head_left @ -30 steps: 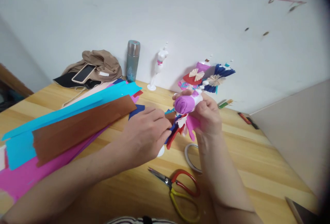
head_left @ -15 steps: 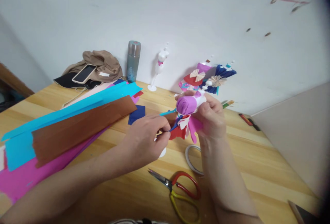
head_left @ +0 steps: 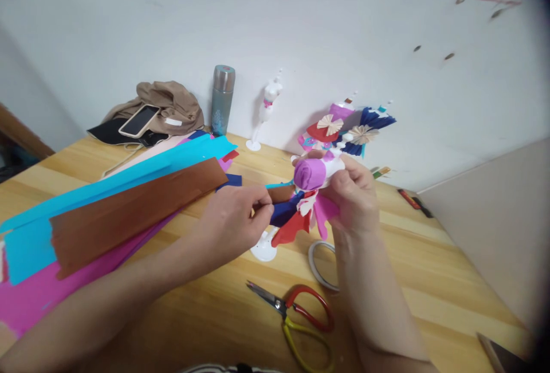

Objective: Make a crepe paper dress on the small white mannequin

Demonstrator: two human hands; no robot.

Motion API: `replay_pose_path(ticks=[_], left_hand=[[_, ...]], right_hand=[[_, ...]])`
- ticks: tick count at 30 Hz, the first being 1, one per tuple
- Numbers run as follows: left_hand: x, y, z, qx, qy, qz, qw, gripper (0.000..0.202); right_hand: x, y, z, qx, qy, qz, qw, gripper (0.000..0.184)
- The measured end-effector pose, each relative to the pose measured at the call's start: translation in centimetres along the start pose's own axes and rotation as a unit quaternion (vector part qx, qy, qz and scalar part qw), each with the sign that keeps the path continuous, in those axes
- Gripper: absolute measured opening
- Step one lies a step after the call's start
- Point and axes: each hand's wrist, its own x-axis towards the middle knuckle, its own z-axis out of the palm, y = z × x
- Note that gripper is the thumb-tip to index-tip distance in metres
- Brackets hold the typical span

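My right hand (head_left: 354, 198) is closed round a small white figure wrapped in a purple paper roll (head_left: 313, 173), held above the wooden table (head_left: 429, 270). Red, dark blue and pink paper pieces (head_left: 296, 218) hang from the figure like a skirt. My left hand (head_left: 232, 221) pinches the brown and blue paper edge at the figure's left side. A white round stand base (head_left: 263, 251) shows just below my left hand's fingers.
Long cyan, brown and magenta paper sheets (head_left: 124, 204) lie at the left. Red and yellow scissors (head_left: 301, 315) and a tape ring (head_left: 320, 264) lie near the front. A steel bottle (head_left: 222, 99), a white mannequin stand (head_left: 263, 114), a decorated paper figure (head_left: 344, 129), a bag with a phone (head_left: 140, 120) stand behind.
My left hand has drawn slightly leftward, pulling the blue and red paper pieces out from the figure. The white stand base is now uncovered below it. My right hand stays put.
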Motion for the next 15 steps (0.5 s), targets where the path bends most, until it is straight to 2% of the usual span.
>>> replay_pose_path(ticks=[10,13,15], left_hand=[[-0.56,0.00,0.55,0.083,0.070,0.102,0.989,0.010],[-0.43,0.03,0.42,0.071,0.065,0.123,0.988,0.017],[-0.38,0.14,0.20,0.029,0.048,0.104,0.993,0.018]], right_hand=[[-0.14,-0.16,0.34,0.011,0.006,-0.018,1.000,0.035],[-0.26,-0.24,0.45,0.016,0.010,-0.013,1.000,0.035],[-0.31,-0.31,0.51,0.022,0.008,-0.008,1.000,0.035]])
